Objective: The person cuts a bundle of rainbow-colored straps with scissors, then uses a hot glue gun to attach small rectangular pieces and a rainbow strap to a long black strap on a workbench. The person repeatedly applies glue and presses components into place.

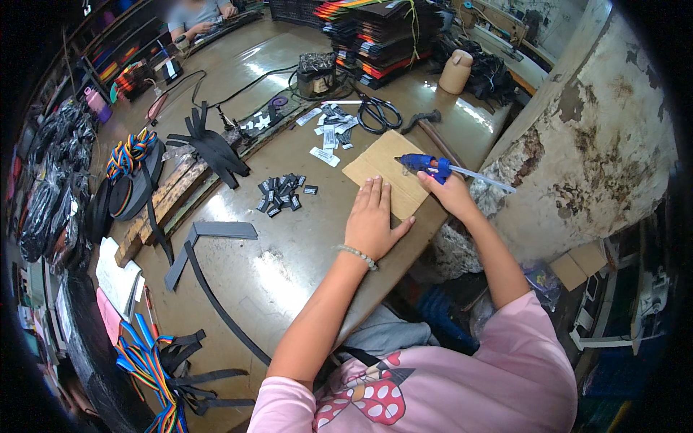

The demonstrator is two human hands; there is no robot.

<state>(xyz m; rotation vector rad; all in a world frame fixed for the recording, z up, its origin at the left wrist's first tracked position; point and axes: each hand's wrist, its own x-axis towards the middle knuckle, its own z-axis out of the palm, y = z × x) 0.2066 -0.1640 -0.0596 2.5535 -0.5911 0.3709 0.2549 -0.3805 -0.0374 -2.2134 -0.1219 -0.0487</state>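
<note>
My right hand (449, 193) is wrapped round a blue hot glue gun (432, 165), and a pale glue stick (484, 177) juts from its back end. The gun's dark nozzle is over a square of brown cardboard (384, 160) near the table's right edge. Fingers stretched, my left hand (374, 220) lies flat on the cardboard's near-left edge and the table beside it. Left of the cardboard is a loose heap of small black labels (280, 193). White printed labels (328, 138) lie scattered beyond it, next to black-handled scissors (379, 115).
A hammer (433, 133) lies right of the cardboard. Black straps (209, 148) and a wooden beam (162, 206) are on the left, with rainbow-striped ribbons (155, 375) nearer. Stacked dark pieces (375, 40) stand at the back; another person (198, 18) sits far left. A peeling pillar (577, 137) rises on the right.
</note>
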